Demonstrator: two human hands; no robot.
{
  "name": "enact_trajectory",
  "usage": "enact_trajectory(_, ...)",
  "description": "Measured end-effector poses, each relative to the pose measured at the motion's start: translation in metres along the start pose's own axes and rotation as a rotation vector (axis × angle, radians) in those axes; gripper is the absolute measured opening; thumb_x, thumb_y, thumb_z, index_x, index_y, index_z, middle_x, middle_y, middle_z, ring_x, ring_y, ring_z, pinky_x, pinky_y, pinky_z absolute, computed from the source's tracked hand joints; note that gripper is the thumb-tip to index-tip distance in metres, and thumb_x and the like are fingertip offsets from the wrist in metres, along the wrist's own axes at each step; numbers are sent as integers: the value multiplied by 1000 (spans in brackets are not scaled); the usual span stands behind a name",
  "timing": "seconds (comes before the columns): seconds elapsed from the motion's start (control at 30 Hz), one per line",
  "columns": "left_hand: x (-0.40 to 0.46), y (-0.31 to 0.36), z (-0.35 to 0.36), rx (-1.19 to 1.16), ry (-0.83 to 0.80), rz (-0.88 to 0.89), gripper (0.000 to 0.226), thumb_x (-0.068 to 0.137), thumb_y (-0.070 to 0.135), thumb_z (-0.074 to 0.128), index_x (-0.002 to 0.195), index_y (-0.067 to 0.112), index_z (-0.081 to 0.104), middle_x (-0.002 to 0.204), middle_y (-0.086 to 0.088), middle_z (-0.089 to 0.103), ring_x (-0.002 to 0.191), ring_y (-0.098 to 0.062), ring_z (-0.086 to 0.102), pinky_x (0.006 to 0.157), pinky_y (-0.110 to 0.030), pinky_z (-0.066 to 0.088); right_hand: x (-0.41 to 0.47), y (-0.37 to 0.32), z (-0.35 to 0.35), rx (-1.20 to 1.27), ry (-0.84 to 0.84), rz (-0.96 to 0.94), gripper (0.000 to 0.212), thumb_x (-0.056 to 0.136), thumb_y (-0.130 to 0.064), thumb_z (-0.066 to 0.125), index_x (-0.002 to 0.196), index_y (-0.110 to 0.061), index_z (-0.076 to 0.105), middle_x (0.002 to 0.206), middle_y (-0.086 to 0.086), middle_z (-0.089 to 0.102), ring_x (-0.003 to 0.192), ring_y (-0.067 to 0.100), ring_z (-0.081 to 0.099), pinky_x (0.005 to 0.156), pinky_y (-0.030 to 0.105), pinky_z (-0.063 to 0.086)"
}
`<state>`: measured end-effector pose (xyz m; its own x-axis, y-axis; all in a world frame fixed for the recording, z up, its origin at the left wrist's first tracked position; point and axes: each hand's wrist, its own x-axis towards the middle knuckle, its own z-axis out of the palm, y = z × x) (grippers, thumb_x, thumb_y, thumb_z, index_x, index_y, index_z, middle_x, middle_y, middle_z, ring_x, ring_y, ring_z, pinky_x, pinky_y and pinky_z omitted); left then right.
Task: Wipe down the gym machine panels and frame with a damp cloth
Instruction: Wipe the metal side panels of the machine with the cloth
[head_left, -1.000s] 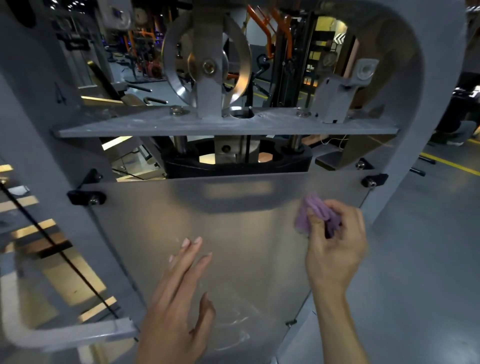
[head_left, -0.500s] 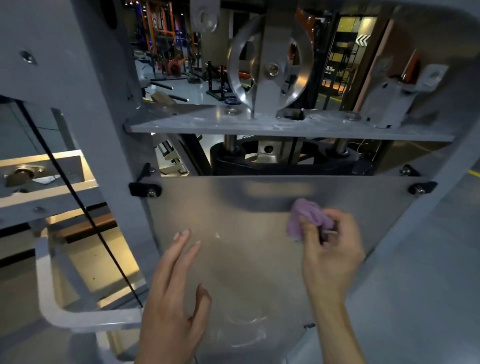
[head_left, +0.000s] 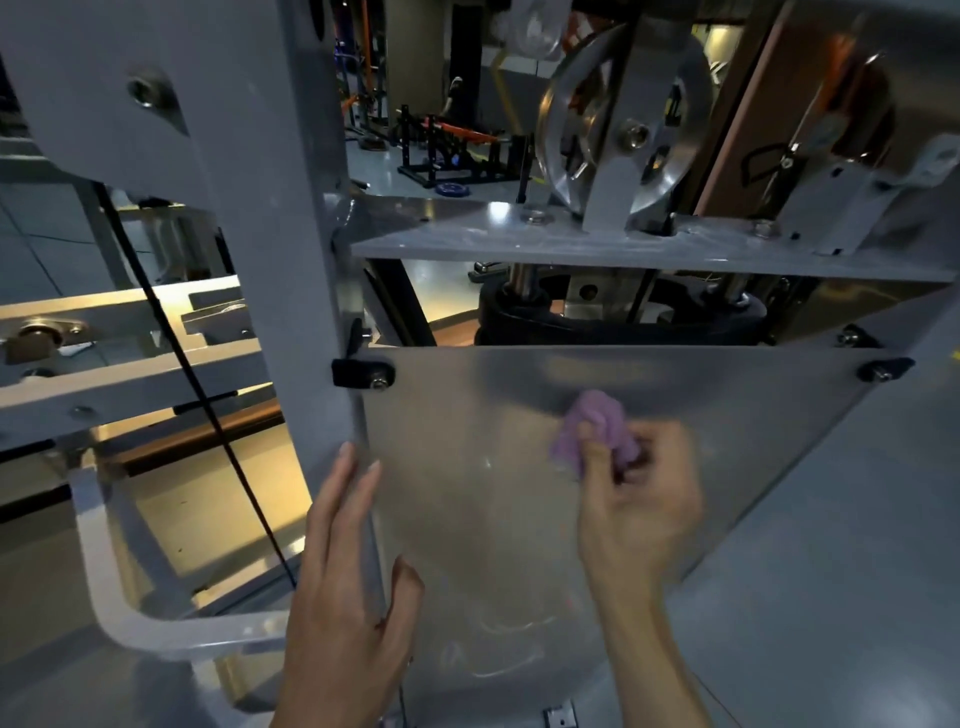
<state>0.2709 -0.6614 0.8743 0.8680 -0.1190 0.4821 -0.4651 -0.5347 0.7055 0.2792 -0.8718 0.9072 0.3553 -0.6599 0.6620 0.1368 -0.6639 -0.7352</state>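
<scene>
A translucent shield panel (head_left: 467, 467) covers the front of the grey gym machine, bolted at its upper corners. My right hand (head_left: 636, 509) grips a bunched purple cloth (head_left: 597, 431) and presses it against the upper middle of the panel. My left hand (head_left: 343, 582) lies flat with straight fingers against the panel's left edge, beside the grey upright frame post (head_left: 291, 260). Faint smear marks show low on the panel.
Above the panel a grey crossplate (head_left: 623, 244) carries a silver pulley wheel (head_left: 623, 124). Black weight plates (head_left: 597, 322) sit behind the panel's top. A black cable (head_left: 197, 374) runs diagonally at left, near a white curved bar (head_left: 119, 597). Grey floor lies to the right.
The view has swung left, so the machine sits further right in frame. My right hand has wiped the cloth leftward across the panel. My left hand has shifted to the panel's left edge.
</scene>
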Motion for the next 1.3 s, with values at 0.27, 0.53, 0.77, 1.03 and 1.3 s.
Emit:
enact_trajectory(0.27,0,-15,-15,-83,-89,55,89,84,-4,76,158,26,36,169,20,21,152,4,22,102,-38,53,-3,-12,2,-42,-18,70,30,91,-35,74,81,-25,48,73,-13,51,65,5,50,61,21,40)
enact_trajectory(0.53,-5,-33,-33,-81,-214,129,88,84,0,78,157,28,39,167,22,27,151,5,26,118,-11,24,-50,-54,51,15,-25,-35,30,92,-39,67,80,-21,45,71,-8,45,62,11,35,59,21,34)
enact_trajectory(0.77,-9,-42,-40,-111,-231,150,81,86,-1,75,156,24,43,166,21,30,151,4,28,119,-40,24,-54,-67,60,-46,-159,-177,28,86,-14,76,81,-14,48,79,-3,48,66,16,42,56,34,39)
enact_trajectory(1.03,-17,-62,-58,-125,-207,179,65,94,34,52,157,31,38,166,22,30,152,2,29,116,-34,40,-83,-77,79,-18,-119,-124,29,93,-36,64,81,-22,42,76,-11,39,65,11,36,57,33,34)
enact_trajectory(1.3,-18,-73,-64,-156,-227,107,73,89,25,60,157,41,36,163,31,27,147,9,29,88,-47,63,-76,-82,73,-43,-142,-109,31,85,-22,76,79,-21,46,72,-7,49,63,16,45,57,38,40)
